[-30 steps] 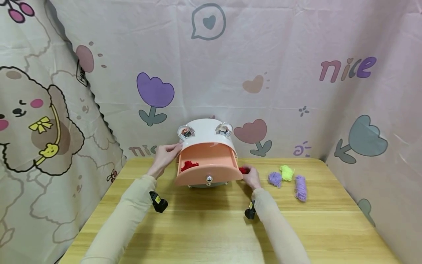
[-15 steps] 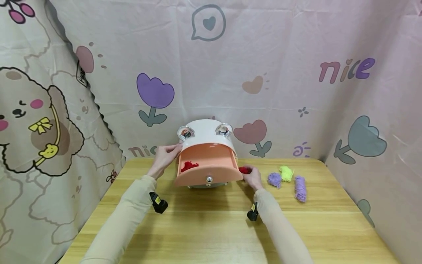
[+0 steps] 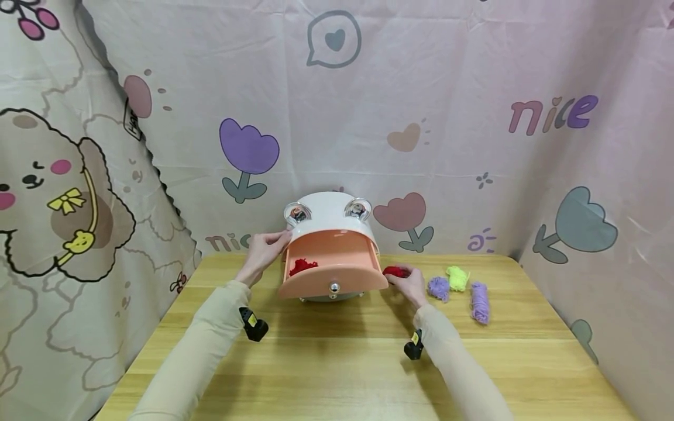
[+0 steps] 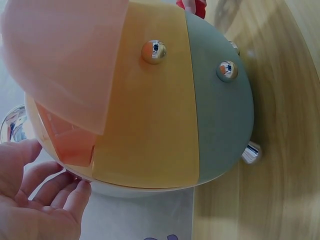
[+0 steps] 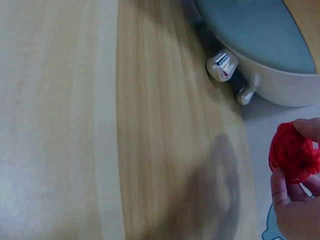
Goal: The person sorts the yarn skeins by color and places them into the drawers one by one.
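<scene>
A small white frog-like drawer cabinet (image 3: pixel 330 204) with two shiny round eyes stands at the table's back. Its top peach drawer (image 3: pixel 337 282) is pulled out, with a clump of red yarn (image 3: pixel 302 266) lying at its left inside. My left hand (image 3: pixel 261 255) rests against the cabinet's left side; in the left wrist view its fingers (image 4: pixel 75 200) lie along the shell's edge. Beside the cabinet's right side, my right hand (image 3: pixel 411 285) holds a red ball of yarn (image 5: pixel 292 152) between thumb and fingers, seen best in the right wrist view.
Right of my right hand lie a purple yarn ball (image 3: pixel 439 287), a yellow-green yarn ball (image 3: pixel 457 278) and a purple yarn skein (image 3: pixel 480 302). Below the peach drawer are a yellow drawer (image 4: pixel 150 115) and a grey-green one (image 4: pixel 220 110) with round metal knobs. A printed curtain (image 3: pixel 337 117) hangs behind.
My right hand has shifted a little to the right with the red yarn ball, more of which shows beside the drawer. The left hand and the cabinet stay in place.
</scene>
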A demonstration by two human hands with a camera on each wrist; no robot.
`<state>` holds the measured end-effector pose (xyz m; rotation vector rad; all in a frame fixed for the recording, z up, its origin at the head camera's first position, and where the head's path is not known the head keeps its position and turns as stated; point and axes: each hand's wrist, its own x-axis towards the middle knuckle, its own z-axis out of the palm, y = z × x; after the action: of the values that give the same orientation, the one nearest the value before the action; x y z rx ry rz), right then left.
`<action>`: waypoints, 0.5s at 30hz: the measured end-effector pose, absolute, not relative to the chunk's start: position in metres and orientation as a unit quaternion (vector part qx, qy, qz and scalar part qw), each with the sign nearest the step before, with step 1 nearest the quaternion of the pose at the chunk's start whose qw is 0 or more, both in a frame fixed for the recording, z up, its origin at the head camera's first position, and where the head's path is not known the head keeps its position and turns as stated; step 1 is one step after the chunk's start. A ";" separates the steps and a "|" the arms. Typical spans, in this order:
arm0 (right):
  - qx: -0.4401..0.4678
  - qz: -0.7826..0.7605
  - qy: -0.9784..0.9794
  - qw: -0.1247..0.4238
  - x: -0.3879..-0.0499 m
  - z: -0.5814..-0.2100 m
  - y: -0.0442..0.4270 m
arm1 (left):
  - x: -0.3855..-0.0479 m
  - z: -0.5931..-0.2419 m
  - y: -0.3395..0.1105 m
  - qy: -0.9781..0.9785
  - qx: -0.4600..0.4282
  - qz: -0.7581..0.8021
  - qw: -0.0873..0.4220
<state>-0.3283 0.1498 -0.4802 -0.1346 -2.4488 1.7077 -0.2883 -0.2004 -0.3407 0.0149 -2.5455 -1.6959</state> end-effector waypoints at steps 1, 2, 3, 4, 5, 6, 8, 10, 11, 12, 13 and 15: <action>-0.047 0.576 -0.813 0.072 -0.327 -0.479 0.150 | -0.289 -0.341 -0.201 -0.831 0.005 -0.554 0.043; -0.049 0.581 -0.809 0.068 -0.326 -0.477 0.151 | -0.289 -0.341 -0.201 -0.831 0.004 -0.554 0.043; -0.050 0.585 -0.807 0.063 -0.324 -0.475 0.151 | -0.289 -0.341 -0.201 -0.832 0.004 -0.553 0.044; -0.047 0.589 -0.804 0.060 -0.323 -0.473 0.151 | -0.289 -0.341 -0.201 -0.833 0.005 -0.551 0.044; -0.045 0.595 -0.801 0.057 -0.322 -0.470 0.152 | -0.290 -0.341 -0.201 -0.834 0.006 -0.550 0.044; -0.044 0.598 -0.799 0.056 -0.320 -0.467 0.152 | -0.289 -0.341 -0.201 -0.834 0.008 -0.549 0.044; -0.040 0.603 -0.795 0.056 -0.317 -0.462 0.152 | -0.290 -0.341 -0.200 -0.836 0.010 -0.547 0.043; -0.033 0.614 -0.786 0.058 -0.315 -0.456 0.153 | -0.289 -0.341 -0.200 -0.837 0.012 -0.546 0.043; -0.031 0.619 -0.783 0.056 -0.313 -0.452 0.153 | -0.290 -0.341 -0.200 -0.836 0.012 -0.547 0.044; -0.030 0.623 -0.780 0.055 -0.312 -0.449 0.154 | -0.290 -0.341 -0.200 -0.835 0.012 -0.548 0.045; -0.027 0.627 -0.776 0.052 -0.310 -0.445 0.154 | -0.289 -0.341 -0.200 -0.835 0.012 -0.548 0.045; -0.022 0.632 -0.773 0.047 -0.307 -0.436 0.156 | -0.290 -0.341 -0.200 -0.834 0.011 -0.550 0.045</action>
<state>-0.3067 0.1557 -0.4363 -0.0666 -2.3594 1.9286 -0.2895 -0.2000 -0.3409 0.0322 -2.5464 -1.6805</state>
